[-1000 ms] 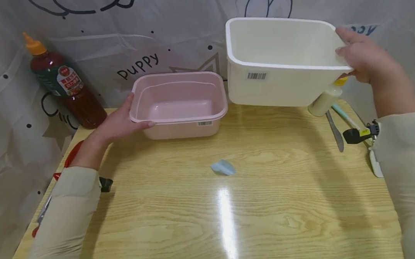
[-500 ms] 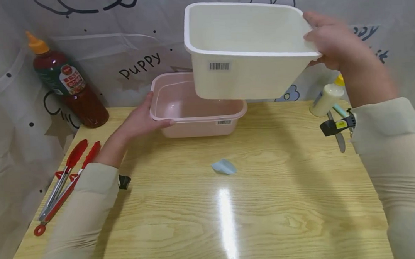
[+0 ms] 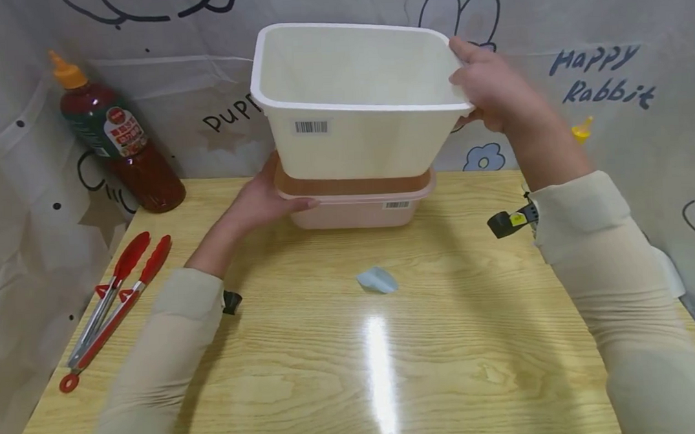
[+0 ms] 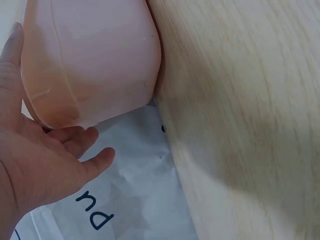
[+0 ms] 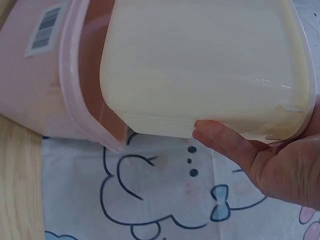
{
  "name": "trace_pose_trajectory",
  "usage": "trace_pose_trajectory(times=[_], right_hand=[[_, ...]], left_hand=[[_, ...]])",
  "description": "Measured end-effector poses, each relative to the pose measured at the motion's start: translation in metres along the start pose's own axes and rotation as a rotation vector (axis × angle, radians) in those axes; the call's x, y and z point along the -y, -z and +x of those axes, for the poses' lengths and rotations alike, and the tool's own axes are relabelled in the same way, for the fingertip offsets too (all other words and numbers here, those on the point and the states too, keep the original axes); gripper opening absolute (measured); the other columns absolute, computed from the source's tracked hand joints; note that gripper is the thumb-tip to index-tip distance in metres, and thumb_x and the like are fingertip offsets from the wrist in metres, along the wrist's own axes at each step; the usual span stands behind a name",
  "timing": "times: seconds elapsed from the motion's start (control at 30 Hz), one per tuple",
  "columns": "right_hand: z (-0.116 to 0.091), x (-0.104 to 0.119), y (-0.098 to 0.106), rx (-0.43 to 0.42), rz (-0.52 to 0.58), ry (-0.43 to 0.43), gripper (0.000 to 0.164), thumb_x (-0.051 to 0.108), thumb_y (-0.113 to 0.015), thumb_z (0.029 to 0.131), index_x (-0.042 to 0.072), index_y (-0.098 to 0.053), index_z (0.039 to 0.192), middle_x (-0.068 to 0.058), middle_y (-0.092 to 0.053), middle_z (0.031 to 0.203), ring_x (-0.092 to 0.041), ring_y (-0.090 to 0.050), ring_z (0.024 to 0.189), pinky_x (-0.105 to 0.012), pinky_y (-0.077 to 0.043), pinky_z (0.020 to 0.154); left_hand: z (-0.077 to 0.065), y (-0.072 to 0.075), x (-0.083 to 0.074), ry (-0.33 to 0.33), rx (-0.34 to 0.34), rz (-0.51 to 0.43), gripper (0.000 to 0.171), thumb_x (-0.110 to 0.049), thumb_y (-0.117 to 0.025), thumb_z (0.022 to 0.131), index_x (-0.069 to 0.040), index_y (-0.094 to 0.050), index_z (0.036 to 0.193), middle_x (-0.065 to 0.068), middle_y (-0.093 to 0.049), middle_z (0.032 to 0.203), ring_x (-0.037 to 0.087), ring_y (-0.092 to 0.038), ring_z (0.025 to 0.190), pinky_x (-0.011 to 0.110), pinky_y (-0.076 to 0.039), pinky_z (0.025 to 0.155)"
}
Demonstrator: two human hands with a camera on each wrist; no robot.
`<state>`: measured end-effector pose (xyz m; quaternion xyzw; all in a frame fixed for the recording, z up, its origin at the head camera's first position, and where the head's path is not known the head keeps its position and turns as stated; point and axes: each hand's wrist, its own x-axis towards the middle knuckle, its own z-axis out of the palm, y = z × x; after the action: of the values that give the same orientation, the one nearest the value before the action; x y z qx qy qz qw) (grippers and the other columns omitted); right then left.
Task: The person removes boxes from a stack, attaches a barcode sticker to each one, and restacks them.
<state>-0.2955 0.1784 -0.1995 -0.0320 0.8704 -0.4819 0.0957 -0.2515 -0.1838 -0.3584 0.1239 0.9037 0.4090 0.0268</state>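
A white plastic bin (image 3: 362,142) is held upright by my right hand (image 3: 496,87), which grips the rim at its right end. Its base overlaps the opening of a pink plastic bin (image 3: 353,213) standing on the table, and in the right wrist view the white bin (image 5: 200,65) is at the pink bin's mouth. My left hand (image 3: 265,195) holds the pink bin at its left end, thumb along the front rim. In the left wrist view the other fingers (image 4: 75,142) lie below the rim of that bin (image 4: 110,60). The pink bin's inside is mostly hidden.
A sauce bottle (image 3: 120,146) leans at the back left, with red-tipped tongs (image 3: 115,305) in front of it. A pale blue scrap (image 3: 377,280) lies mid-table. Behind my right forearm a yellow bottle cap (image 3: 581,131) shows. A printed cloth (image 3: 612,134) hangs behind the table.
My right hand has carried the white bin leftward, from beside the pink bin to over it, lowering it lately. My left hand and the pink bin have shifted right in view.
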Motion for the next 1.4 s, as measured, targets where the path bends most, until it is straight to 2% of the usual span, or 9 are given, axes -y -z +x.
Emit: trace_pose_trajectory(times=[0.17,0.33,0.5,0.67,0.77,0.9,1.13,1.4], right_hand=[[0.004,-0.006,-0.013,0.025,0.009,-0.032,0.064,0.023,-0.027,0.11,0.036,0.009,0.161,-0.003,-0.018,0.169,-0.016,-0.057,0.108,-0.031,-0.057,0.086],[0.008,-0.011,-0.021,0.039,0.021,-0.042,0.066,0.021,-0.03,0.109,0.034,0.007,0.162,-0.005,-0.024,0.167,-0.016,-0.06,0.103,-0.032,-0.059,0.084],[0.01,-0.017,-0.027,0.031,0.043,-0.014,0.07,0.015,-0.035,0.107,0.03,0.002,0.164,-0.006,-0.024,0.167,-0.015,-0.062,0.089,-0.03,-0.06,0.075],[0.011,-0.031,-0.037,0.017,0.04,-0.005,0.072,0.011,-0.038,0.104,0.023,-0.002,0.165,-0.013,-0.034,0.161,-0.014,-0.063,0.08,-0.03,-0.06,0.069],[0.012,-0.04,-0.044,0.006,0.038,-0.016,0.071,0.011,-0.038,0.103,0.021,-0.004,0.165,-0.015,-0.04,0.155,-0.016,-0.062,0.085,-0.031,-0.06,0.07],[0.012,-0.051,-0.053,-0.021,0.009,-0.034,0.07,0.016,-0.038,0.103,0.023,-0.006,0.165,-0.015,-0.041,0.154,-0.018,-0.062,0.092,-0.032,-0.06,0.072],[0.012,-0.057,-0.057,-0.036,-0.017,-0.02,0.07,0.018,-0.04,0.104,0.023,-0.006,0.165,-0.018,-0.05,0.144,-0.022,-0.063,0.093,-0.032,-0.06,0.071],[0.011,-0.063,-0.051,0.009,0.049,-0.039,0.065,0.022,-0.044,0.106,0.019,-0.016,0.164,-0.019,-0.053,0.146,-0.023,-0.065,0.102,-0.03,-0.061,0.078]], left_hand=[[-0.003,-0.004,0.001,0.008,-0.007,0.01,0.121,-0.052,-0.085,0.077,-0.04,0.0,0.162,0.003,-0.029,0.166,0.029,-0.037,0.15,0.055,-0.035,0.119],[-0.002,-0.005,0.001,0.016,-0.019,-0.007,0.122,-0.052,-0.086,0.076,-0.043,0.001,0.161,0.002,-0.028,0.167,0.028,-0.033,0.151,0.055,-0.031,0.121],[0.002,-0.004,0.001,-0.001,-0.044,-0.041,0.116,-0.049,-0.088,0.075,-0.037,-0.01,0.16,0.001,-0.036,0.161,0.025,-0.035,0.149,0.054,-0.028,0.123],[0.003,-0.005,0.001,0.019,-0.049,-0.076,0.104,-0.044,-0.09,0.075,-0.026,-0.027,0.155,0.004,-0.047,0.151,0.025,-0.041,0.145,0.054,-0.026,0.123],[0.004,-0.008,0.004,0.017,-0.058,-0.089,0.106,-0.043,-0.091,0.074,-0.027,-0.026,0.156,0.004,-0.047,0.151,0.025,-0.041,0.145,0.053,-0.025,0.124],[0.003,-0.013,0.008,0.031,-0.079,-0.104,0.108,-0.045,-0.091,0.073,-0.027,-0.026,0.157,0.005,-0.048,0.149,0.024,-0.043,0.142,0.052,-0.026,0.124],[0.0,-0.017,0.006,0.063,-0.103,-0.184,0.089,-0.043,-0.091,0.074,-0.023,-0.043,0.146,0.005,-0.06,0.133,0.022,-0.054,0.127,0.047,-0.034,0.119],[-0.003,-0.021,0.007,0.057,-0.117,-0.224,0.097,-0.041,-0.091,0.074,-0.027,-0.035,0.152,0.003,-0.055,0.14,0.021,-0.051,0.131,0.046,-0.032,0.122]])
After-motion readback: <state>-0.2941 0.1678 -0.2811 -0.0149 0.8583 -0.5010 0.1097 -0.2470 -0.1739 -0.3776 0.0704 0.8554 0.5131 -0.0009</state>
